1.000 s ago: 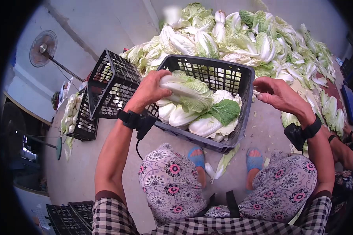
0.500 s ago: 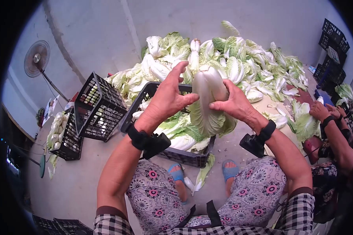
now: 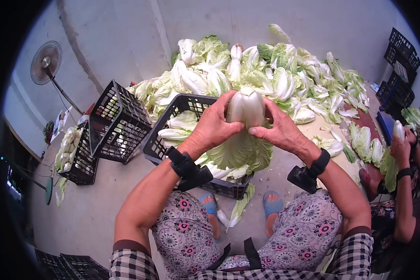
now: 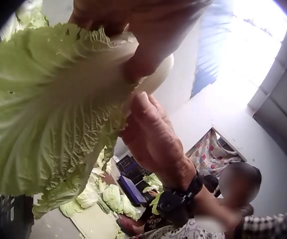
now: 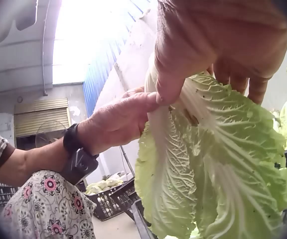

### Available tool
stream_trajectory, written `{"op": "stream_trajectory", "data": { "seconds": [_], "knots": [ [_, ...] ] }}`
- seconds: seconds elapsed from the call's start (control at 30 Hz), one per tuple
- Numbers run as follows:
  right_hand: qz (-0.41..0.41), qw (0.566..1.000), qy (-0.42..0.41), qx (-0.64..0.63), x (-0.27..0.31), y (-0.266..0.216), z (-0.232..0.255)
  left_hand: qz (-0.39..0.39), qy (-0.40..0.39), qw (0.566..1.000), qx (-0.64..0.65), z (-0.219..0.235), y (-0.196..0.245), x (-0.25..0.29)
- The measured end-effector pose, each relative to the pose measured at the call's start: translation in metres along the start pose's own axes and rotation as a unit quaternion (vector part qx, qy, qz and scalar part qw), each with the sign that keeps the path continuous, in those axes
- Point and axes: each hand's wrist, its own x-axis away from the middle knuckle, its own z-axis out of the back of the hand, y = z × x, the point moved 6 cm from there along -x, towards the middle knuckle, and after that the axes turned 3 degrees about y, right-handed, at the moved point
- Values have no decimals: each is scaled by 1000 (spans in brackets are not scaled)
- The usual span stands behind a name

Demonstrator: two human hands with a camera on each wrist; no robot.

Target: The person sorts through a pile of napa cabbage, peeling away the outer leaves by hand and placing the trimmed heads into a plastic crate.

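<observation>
Above the crate (image 3: pixel 161 149), both hands' grips, left hand (image 3: pixel 213 128) and right hand (image 3: pixel 277 130), clasp one cabbage (image 3: pixel 245 126).

From my head view, the cabbage (image 3: pixel 245 122) hides both grips' palms and the crate's (image 3: pixel 182 105) middle; my left-wrist view cuts off the leaf's (image 4: pixel 44 109) left side.

Pale napa cabbage (image 3: pixel 245 122) upright, white base up, leaves hanging.
</observation>
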Motion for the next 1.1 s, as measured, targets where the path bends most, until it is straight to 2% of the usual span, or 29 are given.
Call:
{"op": "stream_trajectory", "data": {
  "seconds": [0.1, 0.2, 0.27, 0.37, 0.5, 0.6, 0.67, 0.8, 0.9, 1.1],
  "knots": [
    [10, 1000, -4, 2, -1, 4, 2, 10, -15, 999, 31, 0, 7, 0],
    [7, 989, -52, -141, -1, 4, 1, 48, -34, 992, 111, 5, 14, 2],
    [-6, 987, -46, -154, 0, 2, -1, 65, -55, 980, 179, 4, 8, 2],
    [-32, 991, -32, -129, 2, 1, -3, 24, -90, 983, 161, 1, -3, 3],
    [-41, 997, -16, -69, 2, -4, -5, 29, -62, 995, 69, 0, 14, 6],
    [-17, 998, -17, -64, 1, -4, -5, 18, -60, 998, 26, 3, 17, 3],
    [-35, 994, -39, -95, 1, -2, -5, 16, -62, 998, 16, 5, 13, 5],
    [-71, 992, -56, -92, 5, -1, -6, 55, -76, 991, 100, 8, 9, 8],
    [-32, 995, -42, -88, 3, 2, -8, 63, -86, 984, 140, 6, 8, 9],
    [-71, 976, -44, -199, 2, 1, -4, 48, -74, 985, 150, 5, 13, 7]
  ]
}}
